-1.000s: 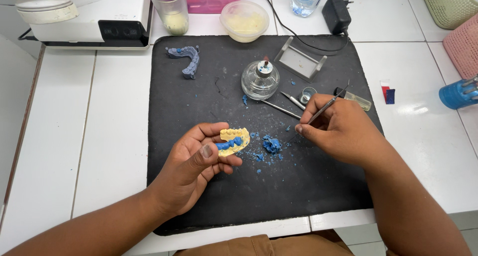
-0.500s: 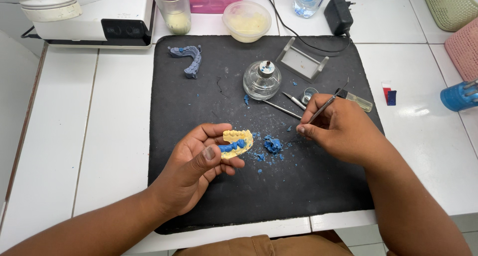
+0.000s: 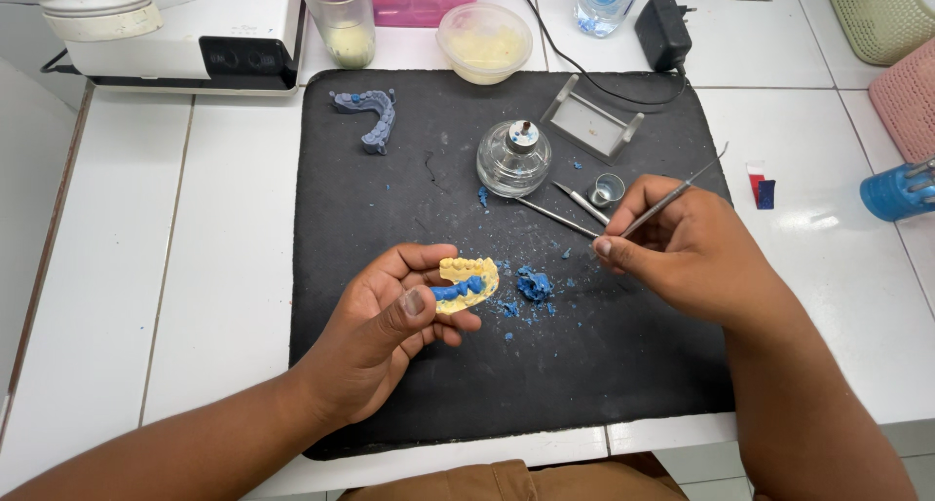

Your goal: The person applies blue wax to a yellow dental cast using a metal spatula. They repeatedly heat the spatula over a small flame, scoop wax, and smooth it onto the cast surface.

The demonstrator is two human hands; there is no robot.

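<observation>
The left hand (image 3: 390, 331) is curled around a yellow dental cast (image 3: 467, 282) bearing blue wax, thumb pressed on its lower edge, held just above the black mat (image 3: 390, 199). The right hand (image 3: 682, 253) pinches a thin metal instrument (image 3: 677, 194) between thumb and fingertips, angled upward. Blue wax crumbs (image 3: 534, 285) lie between the hands.

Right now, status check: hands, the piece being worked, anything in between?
Left hand holds yellow dental cast with blue wax. Right hand grips thin metal tool, clear of cast. Blue wax lump and crumbs between them.
</observation>
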